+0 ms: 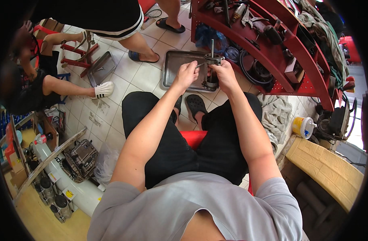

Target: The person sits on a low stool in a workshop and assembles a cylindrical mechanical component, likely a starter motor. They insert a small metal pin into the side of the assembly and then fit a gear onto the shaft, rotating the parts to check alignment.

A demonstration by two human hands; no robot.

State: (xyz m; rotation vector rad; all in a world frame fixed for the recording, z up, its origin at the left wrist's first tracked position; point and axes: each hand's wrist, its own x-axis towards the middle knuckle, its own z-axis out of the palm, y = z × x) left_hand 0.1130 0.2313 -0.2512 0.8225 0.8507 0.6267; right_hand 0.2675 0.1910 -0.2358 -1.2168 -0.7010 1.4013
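Out in front of me, my right hand [224, 75] grips a dark metal clamp-like device [210, 83] with an upright threaded rod [212, 47] on top. It is held over the right part of a shallow metal tray [168, 71] on the floor. Close by on the left, my left hand [187, 75] is closed, its fingers pinching a thin metal tool [201, 64] that points toward the top of the device. Whether the tool's tip touches the device I cannot tell. Part of the device is hidden behind my right fingers.
A red tool rack [268, 52] with pliers and other hand tools stands at the far right. Grey rags [276, 112] and a white-yellow tub [303, 127] lie right of my knee. Other people sit and stand at the left, near a second metal tray [102, 68].
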